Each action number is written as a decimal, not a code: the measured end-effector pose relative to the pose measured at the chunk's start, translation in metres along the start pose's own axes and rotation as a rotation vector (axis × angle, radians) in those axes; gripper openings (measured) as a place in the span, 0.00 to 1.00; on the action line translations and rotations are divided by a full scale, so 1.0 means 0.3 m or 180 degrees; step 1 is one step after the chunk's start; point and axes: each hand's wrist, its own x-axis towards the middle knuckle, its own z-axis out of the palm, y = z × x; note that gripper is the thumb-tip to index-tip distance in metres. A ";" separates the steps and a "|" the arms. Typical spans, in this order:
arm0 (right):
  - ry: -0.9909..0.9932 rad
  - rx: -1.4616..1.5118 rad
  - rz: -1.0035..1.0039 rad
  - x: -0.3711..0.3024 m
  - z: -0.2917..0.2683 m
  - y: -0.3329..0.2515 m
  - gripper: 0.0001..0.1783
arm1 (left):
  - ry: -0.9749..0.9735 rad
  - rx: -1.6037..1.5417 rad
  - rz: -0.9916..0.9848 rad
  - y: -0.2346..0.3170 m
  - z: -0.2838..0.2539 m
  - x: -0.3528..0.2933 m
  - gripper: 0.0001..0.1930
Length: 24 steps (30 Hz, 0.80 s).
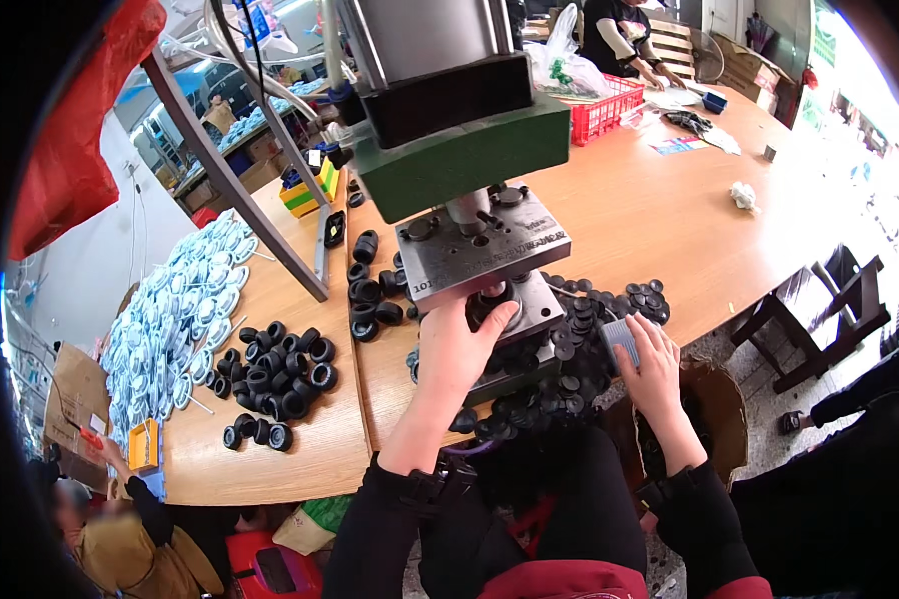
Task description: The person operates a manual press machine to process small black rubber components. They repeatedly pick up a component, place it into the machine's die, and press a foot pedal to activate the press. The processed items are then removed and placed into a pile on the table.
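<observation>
From where I stand, a heap of pale blue parts (pixel 180 314) covers the table's (pixel 210 469) left edge, and a cluster of small black wheels (pixel 280 374) sits nearer its front edge. More black tyres (pixel 365 292) lie just left of the press (pixel 459 160); well apart from the left hand, they don't crowd it.

The left hand (pixel 456 347) reaches in below the press's upper steel plate (pixel 484 250). Its thumb is spread toward the lower steel plate (pixel 541 304), near the round metal post; the other fingers are hidden, so I can't tell how far they are bent or whether they hold anything. I'd say this is the spot for most care: work from the rim, fingertips out from between the plates, and withdraw fully before anything moves.

Black discs (pixel 569 384) spread around the press's right side and along the table's front edge, some overlapping. Farther right, the right hand (pixel 654 374) has its fingers and thumb closed over the right side of a grey ribbed block (pixel 619 342), beside the discs. A light, level grip would probably serve best, without pushing loose discs over the front edge toward the open carton (pixel 724 409) below.
</observation>
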 end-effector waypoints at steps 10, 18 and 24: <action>-0.0614 -0.0752 0.0082 0.004 0.073 -0.001 0.28 | 0.0793 -0.0263 -0.0160 -0.132 -0.068 -0.209 0.25; -0.0491 -0.0254 -0.0040 -0.039 0.019 -0.006 0.31 | 0.0521 0.1803 0.0000 -0.598 -0.230 -0.103 0.26; -0.0142 -0.0054 -0.0284 -0.057 -0.120 -0.091 0.31 | 0.0018 0.2167 -0.0103 -0.755 -0.097 0.065 0.29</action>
